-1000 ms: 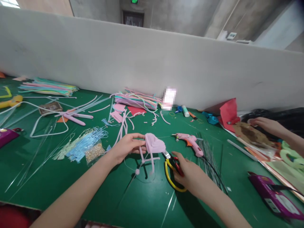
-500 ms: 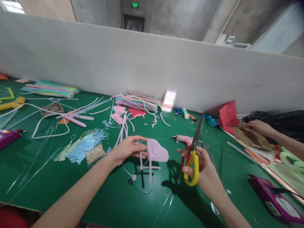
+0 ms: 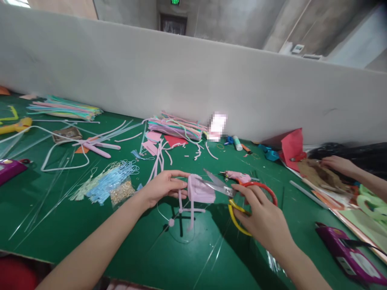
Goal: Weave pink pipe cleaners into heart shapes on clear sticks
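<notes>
My left hand [image 3: 166,187] is closed on a lilac piece bent from pipe cleaners [image 3: 204,193], with ridged rows side by side. Loose lilac ends hang below it, and a thin wire with a small bead-like ball dangles underneath. In my right hand [image 3: 261,211] are scissors [image 3: 225,190] with one red and one yellow handle loop. Their blades stand apart and point left, in front of the lilac piece's upper part. Whether a blade touches it, I cannot tell.
Behind the scissors lies a pink glue gun [image 3: 237,176]. Pipe cleaner bundles [image 3: 177,128] rest along the partition. Blue tassels [image 3: 109,185] and a bag of gold beads [image 3: 122,192] lie left. A purple device [image 3: 347,253] sits at right, near another person's hand [image 3: 340,164].
The scissors have swung from upright to pointing left, their blades have parted, and they are now at the lilac piece. My left hand has hardly moved.
</notes>
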{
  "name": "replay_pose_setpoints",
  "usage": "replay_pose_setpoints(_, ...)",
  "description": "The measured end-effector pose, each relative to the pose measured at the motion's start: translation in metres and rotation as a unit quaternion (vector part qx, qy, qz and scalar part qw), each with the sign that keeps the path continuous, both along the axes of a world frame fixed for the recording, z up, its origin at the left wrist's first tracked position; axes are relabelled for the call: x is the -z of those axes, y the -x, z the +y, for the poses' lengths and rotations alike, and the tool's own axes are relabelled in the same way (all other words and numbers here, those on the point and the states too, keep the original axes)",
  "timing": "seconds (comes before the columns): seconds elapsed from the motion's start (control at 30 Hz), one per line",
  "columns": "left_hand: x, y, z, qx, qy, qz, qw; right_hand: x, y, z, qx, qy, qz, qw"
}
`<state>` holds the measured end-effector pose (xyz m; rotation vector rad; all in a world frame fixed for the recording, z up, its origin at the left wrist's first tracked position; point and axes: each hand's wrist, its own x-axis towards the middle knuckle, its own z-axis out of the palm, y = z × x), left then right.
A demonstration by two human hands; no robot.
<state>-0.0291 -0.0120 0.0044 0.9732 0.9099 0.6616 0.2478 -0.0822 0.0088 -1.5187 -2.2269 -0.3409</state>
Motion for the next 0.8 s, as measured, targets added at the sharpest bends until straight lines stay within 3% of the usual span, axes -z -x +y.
replay_pose_setpoints(0.2,0.001,-0.001,-0.002,0.021,-0.003,0.005,1.0,-0.001,-0.011,-0.003,-0.07,-0.068,-0.11,0.989)
replay_pose_setpoints(0.8,0.0,-0.003,-0.005,0.058,0.016,-0.007,0.998,-0.004,0.001,0.015,-0.04,-0.034,-0.139,0.989)
